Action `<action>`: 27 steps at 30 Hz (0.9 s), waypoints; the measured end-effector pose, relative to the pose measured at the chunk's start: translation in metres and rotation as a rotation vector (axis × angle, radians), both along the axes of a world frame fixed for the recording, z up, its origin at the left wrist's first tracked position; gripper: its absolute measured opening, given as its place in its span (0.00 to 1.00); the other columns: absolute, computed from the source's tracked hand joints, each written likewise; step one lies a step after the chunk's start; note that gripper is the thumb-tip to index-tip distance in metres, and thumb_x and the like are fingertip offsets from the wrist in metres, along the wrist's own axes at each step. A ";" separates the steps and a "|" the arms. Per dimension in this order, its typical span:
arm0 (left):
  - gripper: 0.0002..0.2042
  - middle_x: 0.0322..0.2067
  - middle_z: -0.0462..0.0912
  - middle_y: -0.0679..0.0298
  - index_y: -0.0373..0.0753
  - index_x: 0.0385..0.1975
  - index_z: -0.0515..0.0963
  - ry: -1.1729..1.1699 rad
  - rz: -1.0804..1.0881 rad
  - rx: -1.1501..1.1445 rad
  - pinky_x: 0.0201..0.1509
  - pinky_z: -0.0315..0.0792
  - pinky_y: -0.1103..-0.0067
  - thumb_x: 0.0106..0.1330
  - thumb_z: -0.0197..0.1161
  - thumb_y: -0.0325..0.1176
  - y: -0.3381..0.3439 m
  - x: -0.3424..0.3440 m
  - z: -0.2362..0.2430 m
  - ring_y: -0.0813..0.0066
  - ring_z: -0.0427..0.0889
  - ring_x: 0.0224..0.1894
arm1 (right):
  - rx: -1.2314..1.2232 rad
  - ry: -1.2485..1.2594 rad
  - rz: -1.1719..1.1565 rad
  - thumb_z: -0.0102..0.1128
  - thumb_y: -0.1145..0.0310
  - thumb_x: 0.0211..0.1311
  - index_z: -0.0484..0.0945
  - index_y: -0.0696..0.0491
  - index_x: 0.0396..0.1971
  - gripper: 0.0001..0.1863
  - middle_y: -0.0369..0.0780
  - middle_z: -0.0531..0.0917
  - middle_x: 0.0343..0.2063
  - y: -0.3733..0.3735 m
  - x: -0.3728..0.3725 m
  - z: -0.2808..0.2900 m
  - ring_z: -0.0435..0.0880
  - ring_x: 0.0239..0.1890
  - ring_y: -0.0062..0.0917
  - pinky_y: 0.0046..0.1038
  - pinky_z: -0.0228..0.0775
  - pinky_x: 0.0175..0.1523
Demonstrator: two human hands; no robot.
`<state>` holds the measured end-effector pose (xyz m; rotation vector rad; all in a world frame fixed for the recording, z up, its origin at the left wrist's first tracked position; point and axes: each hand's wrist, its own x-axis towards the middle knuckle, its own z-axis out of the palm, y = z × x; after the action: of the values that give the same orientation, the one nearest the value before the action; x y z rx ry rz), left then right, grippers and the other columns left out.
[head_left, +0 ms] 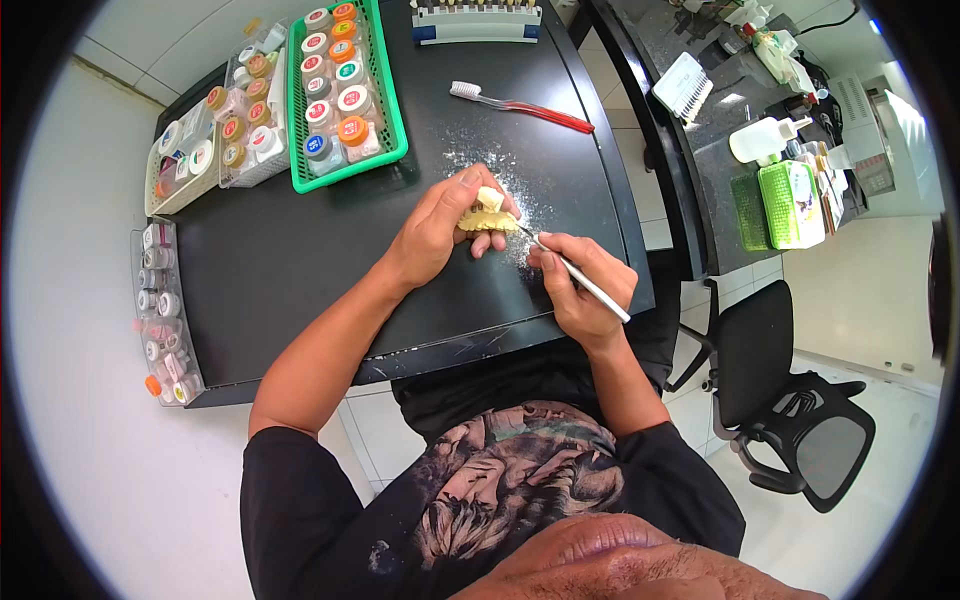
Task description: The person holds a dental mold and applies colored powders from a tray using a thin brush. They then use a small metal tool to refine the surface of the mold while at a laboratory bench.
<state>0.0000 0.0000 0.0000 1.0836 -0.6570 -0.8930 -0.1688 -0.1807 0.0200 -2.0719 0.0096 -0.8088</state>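
- Tooth cast, as it looks: yellow, scalloped along the near edge, held above the table on your side of the red-handled toothbrush.
- A pale block sits at its upper side; can't tell whether it is part of the cast or a separate bit.
- Your left hand is clamped around the cast, thumb along the far side, fingers curled beneath.
- Your right hand pinches a slim silver tool like a pen. Its tip is at the cast's right end; contact too small to tell.
- Hands near each other, not joined.
- Handling, my judgement: light, stiff, probably brittle. Thin scallops look likeliest to chip; dust could make it slippery. Take hold by the thicker body, fingers supporting underneath, no squeezing across the scalloped edge.
- White powder is scattered on the black table, on your side of the toothbrush, around and beyond your hands.
- Left of the toothbrush: green basket with lidded jars.
- Beyond the toothbrush: white-and-blue rack.
- Well right of the toothbrush: side counter with a white squeeze bottle.
- Right of the toothbrush and nearer you: black chair.
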 end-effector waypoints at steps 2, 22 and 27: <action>0.31 0.54 0.88 0.49 0.35 0.55 0.80 0.021 0.009 -0.012 0.41 0.79 0.79 0.92 0.44 0.61 0.000 -0.001 -0.001 0.71 0.88 0.41 | 0.012 -0.029 0.006 0.73 0.83 0.70 0.92 0.62 0.47 0.09 0.46 0.96 0.34 0.001 0.001 0.000 0.98 0.34 0.32 0.27 0.88 0.40; 0.30 0.51 0.88 0.52 0.37 0.52 0.76 -0.115 0.005 0.049 0.40 0.77 0.81 0.93 0.43 0.62 -0.002 -0.005 0.009 0.76 0.86 0.40 | 0.352 0.007 0.061 0.64 0.70 0.88 0.86 0.66 0.53 0.12 0.46 0.95 0.39 -0.003 -0.008 -0.011 0.98 0.45 0.29 0.28 0.90 0.52; 0.31 0.49 0.89 0.55 0.37 0.52 0.76 -0.203 -0.001 0.082 0.37 0.75 0.82 0.93 0.43 0.64 -0.003 -0.005 0.005 0.79 0.84 0.37 | 0.312 0.025 0.064 0.58 0.68 0.92 0.83 0.66 0.53 0.14 0.46 0.94 0.39 -0.004 0.000 -0.013 0.97 0.46 0.28 0.28 0.89 0.53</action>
<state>-0.0052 -0.0025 0.0050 1.2586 -0.7942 -0.8229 -0.1692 -0.1843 0.0066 -1.7788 0.0782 -0.6952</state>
